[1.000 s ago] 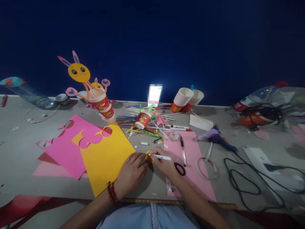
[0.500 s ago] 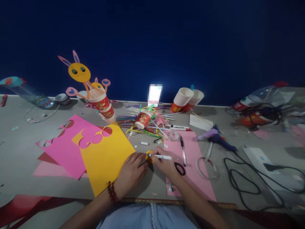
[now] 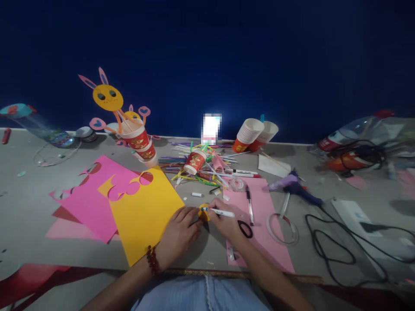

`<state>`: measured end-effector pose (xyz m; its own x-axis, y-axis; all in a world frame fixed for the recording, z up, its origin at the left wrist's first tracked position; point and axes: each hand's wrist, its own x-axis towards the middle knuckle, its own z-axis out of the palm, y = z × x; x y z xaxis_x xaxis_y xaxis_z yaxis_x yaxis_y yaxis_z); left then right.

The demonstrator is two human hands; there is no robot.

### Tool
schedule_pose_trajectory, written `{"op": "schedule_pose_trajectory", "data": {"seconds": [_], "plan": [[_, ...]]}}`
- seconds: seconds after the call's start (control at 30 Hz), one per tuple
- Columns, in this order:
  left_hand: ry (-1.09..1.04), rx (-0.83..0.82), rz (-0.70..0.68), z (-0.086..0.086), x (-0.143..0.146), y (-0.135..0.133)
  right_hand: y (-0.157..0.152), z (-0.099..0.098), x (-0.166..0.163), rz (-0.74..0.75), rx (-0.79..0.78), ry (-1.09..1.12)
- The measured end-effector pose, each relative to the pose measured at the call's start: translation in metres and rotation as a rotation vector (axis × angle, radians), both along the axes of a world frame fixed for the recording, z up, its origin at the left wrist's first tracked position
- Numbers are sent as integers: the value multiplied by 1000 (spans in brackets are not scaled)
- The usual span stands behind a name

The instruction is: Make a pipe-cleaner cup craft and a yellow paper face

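Note:
My right hand point(image 3: 224, 222) grips a white marker point(image 3: 218, 212), its tip resting on a small yellow paper disc point(image 3: 203, 211) on the grey table. Fingers of my left hand point(image 3: 180, 232) press down on the near edge of that disc, holding it flat. A beaded bracelet circles the left wrist. A yellow paper sheet point(image 3: 142, 211) with cut-out holes lies just left of the left hand.
Pink sheets point(image 3: 87, 201) lie left, a pale pink sheet point(image 3: 262, 216) with scissors point(image 3: 244, 229) and a pen point(image 3: 249, 205) right. Tape ring point(image 3: 281, 228), glue gun point(image 3: 293, 186), black cables point(image 3: 337, 242), straw pile point(image 3: 201, 166), cup stacks point(image 3: 254, 134) and a bunny cup craft point(image 3: 129, 129) surround.

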<state>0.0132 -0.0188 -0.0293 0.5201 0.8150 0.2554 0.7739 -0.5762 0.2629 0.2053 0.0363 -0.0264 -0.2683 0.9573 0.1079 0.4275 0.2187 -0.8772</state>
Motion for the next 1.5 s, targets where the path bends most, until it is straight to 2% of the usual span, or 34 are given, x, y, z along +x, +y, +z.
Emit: {"op": "schedule_pose_trajectory", "data": {"seconds": [0.53,0.93,1.5], "plan": [[7,19,-11,4,0,2,0,1,0,-3,-26,13],[4,4,-8,3,0,1,-1,-4,1,6,-1,7],[4,-11,-5,1,-1,0,0,-2,1,15,-12,15]]}}
